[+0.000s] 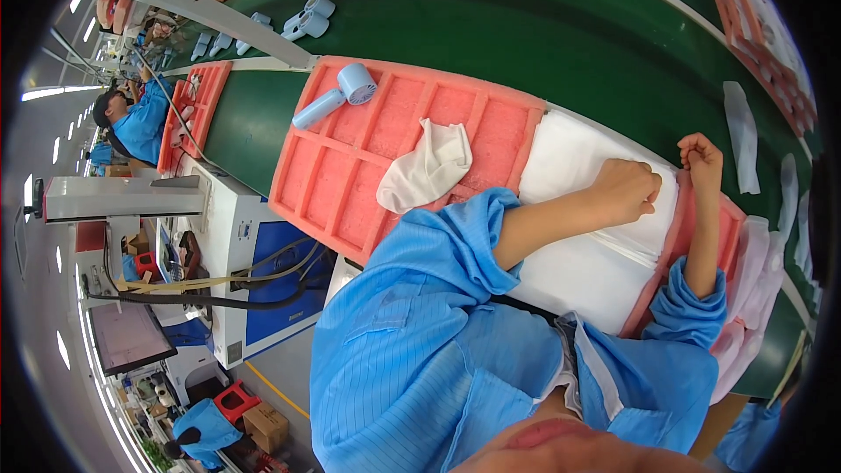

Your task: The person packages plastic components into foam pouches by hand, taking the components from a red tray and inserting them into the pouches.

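- Left hand (626, 191): located above the white sheets (556, 153); fingers curled toward the palm; whether they pinch a sheet cannot be told.
- Right hand (701, 158): raised to the right of the left hand, well apart from it, near the right edge of the sheets; fingers bent inward; whether they pinch anything thin cannot be told.
- White sheets: arranged in 2 adjoining piles in front of the person, between 2 pink trays.
- Left pink tray (337, 177): divided into compartments; carries a light blue handheld fan (355, 83) toward its far left corner and a crumpled white cloth piece (427, 171), which lies across the dividers.
- Right pink tray (729, 226): partly hidden by the right forearm; pink wrapped items (746, 298) lie just beside it.
- Green belt (491, 26): runs beyond the trays; carries further light blue fans (308, 22) at the far left and a translucent sleeve (743, 136) at the right.
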### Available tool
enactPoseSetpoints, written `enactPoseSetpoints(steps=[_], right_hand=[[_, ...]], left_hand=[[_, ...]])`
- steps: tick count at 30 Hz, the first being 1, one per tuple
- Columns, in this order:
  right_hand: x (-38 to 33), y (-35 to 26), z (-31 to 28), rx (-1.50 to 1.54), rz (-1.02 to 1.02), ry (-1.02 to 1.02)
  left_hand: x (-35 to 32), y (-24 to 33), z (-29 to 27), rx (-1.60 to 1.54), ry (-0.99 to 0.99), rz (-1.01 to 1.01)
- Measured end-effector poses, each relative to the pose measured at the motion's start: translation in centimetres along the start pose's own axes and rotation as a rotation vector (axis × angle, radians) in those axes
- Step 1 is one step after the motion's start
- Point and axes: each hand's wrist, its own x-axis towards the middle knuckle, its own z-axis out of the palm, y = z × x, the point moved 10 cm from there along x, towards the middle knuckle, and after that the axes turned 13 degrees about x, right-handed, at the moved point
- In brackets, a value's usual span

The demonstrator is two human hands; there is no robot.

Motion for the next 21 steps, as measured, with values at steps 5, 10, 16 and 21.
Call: enactPoseSetpoints(steps=[5, 10, 16, 21], right_hand=[[0.5, -0.4, 0.6, 0.028, 0.002, -0.007], [0.8, 0.7, -0.2, 0.022, 0.003, 0.004], [0.2, 0.6, -1.9, 0.023, -0.001, 0.037], [0.5, 0.8, 0.4, 0.040, 0.018, 0.002]], left_hand=[[-0.3, 0.1, -1.0, -0.004, -0.077, 0.046], [-0.1, 1.9, -13.9, -0.239, -0.082, 0.379], [1.4, -16.7, -26.1, 0.577, -0.059, -0.112], [-12.5, -43.1, -39.1, 0.855, 0.265, -0.967]])
